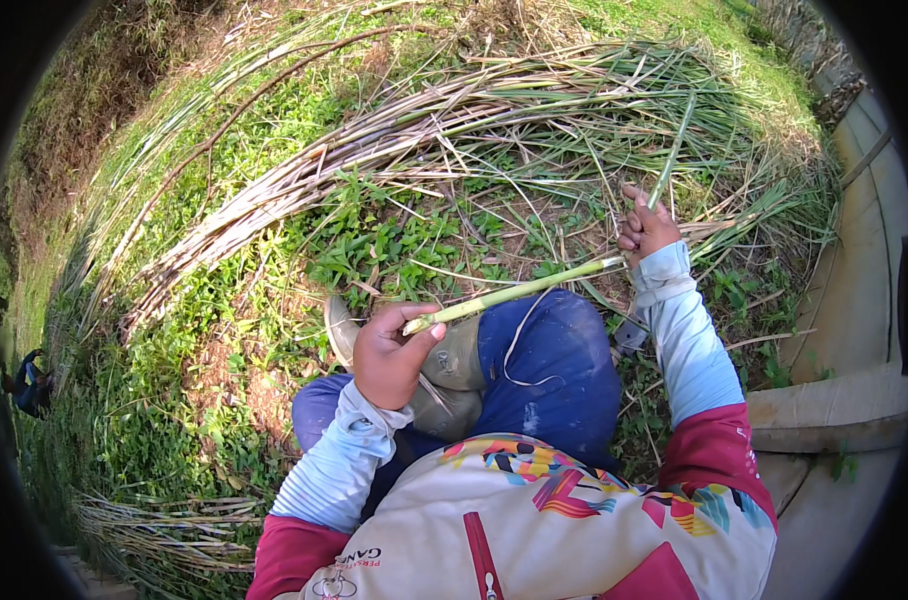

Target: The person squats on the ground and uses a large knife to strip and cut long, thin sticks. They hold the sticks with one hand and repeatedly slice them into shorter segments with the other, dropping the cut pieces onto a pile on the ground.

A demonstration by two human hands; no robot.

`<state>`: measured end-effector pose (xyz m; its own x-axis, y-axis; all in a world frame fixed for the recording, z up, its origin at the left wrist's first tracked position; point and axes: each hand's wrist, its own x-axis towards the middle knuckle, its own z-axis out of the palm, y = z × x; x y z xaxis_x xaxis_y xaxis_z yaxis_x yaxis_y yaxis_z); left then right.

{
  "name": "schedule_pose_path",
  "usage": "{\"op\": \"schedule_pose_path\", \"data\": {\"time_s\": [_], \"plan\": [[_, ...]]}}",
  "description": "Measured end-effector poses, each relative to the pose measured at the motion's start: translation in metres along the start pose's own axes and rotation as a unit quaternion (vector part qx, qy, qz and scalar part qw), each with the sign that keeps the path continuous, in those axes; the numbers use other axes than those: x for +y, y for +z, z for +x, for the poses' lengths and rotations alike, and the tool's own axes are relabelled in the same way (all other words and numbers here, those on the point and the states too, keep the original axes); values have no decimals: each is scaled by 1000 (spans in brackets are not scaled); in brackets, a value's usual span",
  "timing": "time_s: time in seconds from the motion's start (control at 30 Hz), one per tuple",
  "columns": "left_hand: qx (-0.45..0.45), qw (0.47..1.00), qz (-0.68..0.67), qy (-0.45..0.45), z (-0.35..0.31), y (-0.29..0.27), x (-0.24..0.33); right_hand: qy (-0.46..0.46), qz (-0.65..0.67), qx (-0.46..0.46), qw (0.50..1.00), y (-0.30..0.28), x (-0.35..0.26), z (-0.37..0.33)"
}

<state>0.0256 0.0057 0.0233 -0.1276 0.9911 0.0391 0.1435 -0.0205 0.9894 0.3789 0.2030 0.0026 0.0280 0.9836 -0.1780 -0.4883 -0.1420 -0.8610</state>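
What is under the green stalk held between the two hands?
Beneath the green stalk show blue trousers, a boot and leafy ground; the strip directly behind it is covered.

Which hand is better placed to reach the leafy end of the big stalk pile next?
Probably the right hand: it is nearer the pile's leafy end, though it holds a green strip. The left hand is farther back, gripping the pale green stalk.

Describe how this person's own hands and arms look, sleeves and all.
The left hand and right hand are both bare, without gloves. Wrinkled pale-blue sleeves cover the forearms down to the wrists; dark-red sleeves show farther up each arm.
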Motion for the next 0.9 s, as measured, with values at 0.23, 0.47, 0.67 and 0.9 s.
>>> {"op": "schedule_pose_path", "data": {"time_s": [0.23, 0.47, 0.67, 0.9], "plan": [[-54, 986, -153, -48, 1, 24, 6, -197, -172, 173, 949, -55, -9, 33], [-27, 984, -176, -15, -4, 26, 6, -501, -519, -143, 677, 94, -16, -107], [8, 967, -255, 10, -14, 30, -11, -324, -548, -465, 615, 148, 29, -112], [58, 978, -199, 13, -32, 14, -20, -200, -476, -548, 658, 171, 44, -108]]}}
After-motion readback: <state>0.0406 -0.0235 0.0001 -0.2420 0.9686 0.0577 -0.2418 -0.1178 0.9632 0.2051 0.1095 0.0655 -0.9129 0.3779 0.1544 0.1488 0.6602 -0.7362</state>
